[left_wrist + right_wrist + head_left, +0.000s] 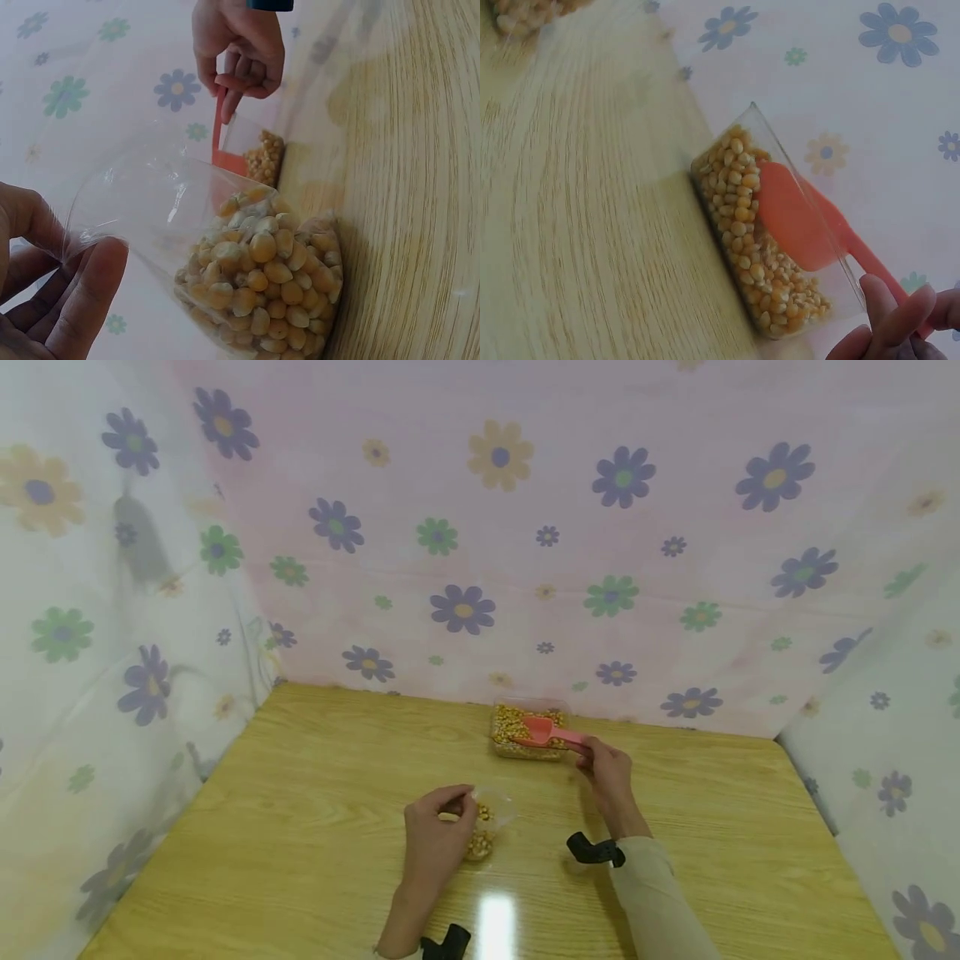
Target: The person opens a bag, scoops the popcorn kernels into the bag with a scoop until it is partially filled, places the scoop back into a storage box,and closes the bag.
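My left hand pinches the upper edge of a clear plastic bag between thumb and fingers. Yellow corn kernels fill its lower part, which stands on the table. Farther back, my right hand grips the handle of a red scoop. In the right wrist view the scoop's bowl dips among the kernels of a clear rectangular container. Fingers of the right hand lie close to the container's near corner.
Under everything is a wood-grain table, with a bright light reflection near its front. Flower-printed cloth hangs behind it and along both sides. A black wrist mount sits on the right wrist, another on the left.
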Tool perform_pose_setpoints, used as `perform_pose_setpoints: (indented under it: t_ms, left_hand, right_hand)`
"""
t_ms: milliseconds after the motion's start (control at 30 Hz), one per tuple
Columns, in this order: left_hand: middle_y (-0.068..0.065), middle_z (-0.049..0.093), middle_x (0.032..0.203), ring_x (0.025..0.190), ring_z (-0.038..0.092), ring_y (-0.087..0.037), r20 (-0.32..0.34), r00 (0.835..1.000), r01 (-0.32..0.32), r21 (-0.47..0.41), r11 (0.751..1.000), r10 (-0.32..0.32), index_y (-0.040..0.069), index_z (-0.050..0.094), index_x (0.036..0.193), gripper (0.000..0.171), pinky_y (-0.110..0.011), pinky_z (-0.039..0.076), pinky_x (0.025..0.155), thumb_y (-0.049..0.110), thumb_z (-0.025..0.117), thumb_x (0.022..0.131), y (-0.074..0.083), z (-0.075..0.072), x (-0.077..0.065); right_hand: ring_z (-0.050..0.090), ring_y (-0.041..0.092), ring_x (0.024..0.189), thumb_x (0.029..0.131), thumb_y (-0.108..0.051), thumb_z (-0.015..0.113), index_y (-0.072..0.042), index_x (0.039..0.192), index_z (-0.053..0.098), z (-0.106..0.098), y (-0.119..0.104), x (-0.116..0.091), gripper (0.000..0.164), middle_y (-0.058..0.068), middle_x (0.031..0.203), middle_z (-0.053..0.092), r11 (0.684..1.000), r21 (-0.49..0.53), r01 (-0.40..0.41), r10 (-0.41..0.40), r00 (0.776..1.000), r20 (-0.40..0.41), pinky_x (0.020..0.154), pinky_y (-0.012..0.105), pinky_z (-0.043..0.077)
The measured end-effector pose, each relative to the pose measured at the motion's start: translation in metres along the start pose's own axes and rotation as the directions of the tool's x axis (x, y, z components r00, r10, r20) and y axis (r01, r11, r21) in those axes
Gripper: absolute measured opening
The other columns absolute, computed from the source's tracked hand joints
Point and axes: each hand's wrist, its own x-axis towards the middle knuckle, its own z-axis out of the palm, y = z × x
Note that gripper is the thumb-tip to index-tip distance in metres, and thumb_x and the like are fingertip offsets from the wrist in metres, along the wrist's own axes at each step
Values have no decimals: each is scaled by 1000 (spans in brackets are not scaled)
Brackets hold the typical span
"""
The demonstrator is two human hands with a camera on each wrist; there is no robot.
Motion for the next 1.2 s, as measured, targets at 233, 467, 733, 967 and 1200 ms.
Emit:
perform_pose_setpoints:
  t_ms: [233, 467, 733, 967, 1200]
  left_hand:
    - [-13, 74, 82, 68, 69, -11, -6, 1000, -10, 9, 1000, 10, 0, 80, 100, 15, -20, 55, 48, -4, 69, 91, 2, -1, 0]
    - [-12, 74, 82, 69, 69, -13, -21, 1000, -14, -5, 1000, 14, 4, 80, 101, 16, -19, 55, 49, -3, 69, 92, 3, -1, -2]
    - [-14, 75, 84, 69, 69, -12, -29, 1000, 0, 8, 1000, 0, 3, 80, 100, 17, -21, 56, 51, -5, 68, 91, 5, -1, -6]
    - [-12, 75, 83, 69, 69, -12, -40, 999, -22, 19, 1000, 23, 1, 80, 99, 16, -20, 56, 51, -5, 68, 91, 4, 0, -7]
    - [-13, 75, 83, 69, 68, -10, -37, 999, -29, 11, 1000, 29, 1, 80, 100, 16, -20, 56, 51, -5, 68, 91, 5, 0, -9]
  right_hand:
    - [49, 9, 65, 106, -19, 56, -8, 101, 72, -2, 1, -4, 20, -4, 78, 77, 989, 128, -80, 80, 997, 3, 65, 24, 47]
    - [45, 8, 64, 109, -19, 47, -8, 110, 64, -6, 10, -10, 20, 2, 88, 78, 909, 377, -176, 151, 984, 94, 67, 22, 43]
    - [50, 8, 59, 111, -17, 38, -6, 115, 63, -10, 17, -15, 28, 8, 94, 78, 810, 548, -210, 94, 968, 233, 74, 24, 45]
    - [48, 9, 57, 111, -15, 40, -5, 100, 69, -13, 19, -25, 33, 11, 94, 78, 768, 604, -210, 64, 965, 255, 75, 26, 45]
    - [48, 11, 57, 110, -16, 42, -4, 99, 68, -12, 16, -39, 31, 11, 91, 78, 702, 672, -236, 73, 963, 261, 73, 28, 47]
